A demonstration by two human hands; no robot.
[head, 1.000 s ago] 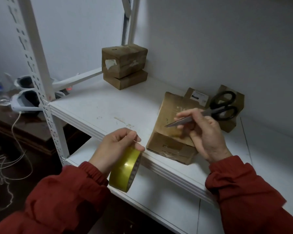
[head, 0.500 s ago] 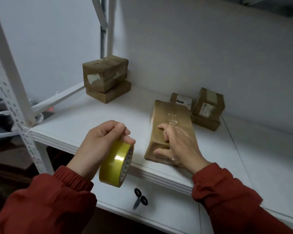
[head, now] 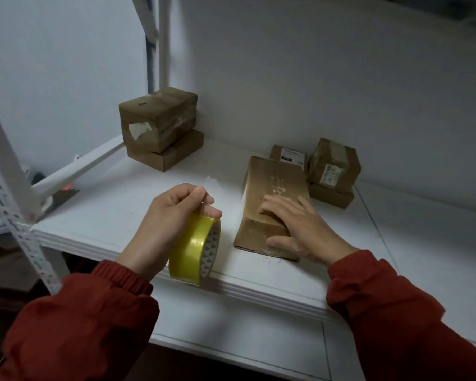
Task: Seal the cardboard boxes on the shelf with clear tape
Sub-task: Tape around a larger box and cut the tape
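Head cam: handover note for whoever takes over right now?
Left hand grips the tape roll at the front edge of the shelf.
Right hand presses flat on the long box.
Other boxes: back-left stack, back-right boxes.
Done: cannot tell whether any box is sealed.
Left: tape the long box, then the rest. Scissors not in view.

**Scissors out of the hand, tape roll coming up**

So a second ago the right hand (head: pixel 300 229) was holding scissors over the long box (head: pixel 272 185). Half a second later they were lying on the lower shelf (head: pixel 245 339). That hand is now flat on the box top, thumb against the near end. The left hand (head: pixel 173 215) has lifted the tape roll (head: pixel 194 251) from below the shelf edge (head: pixel 259 291) to level with it.
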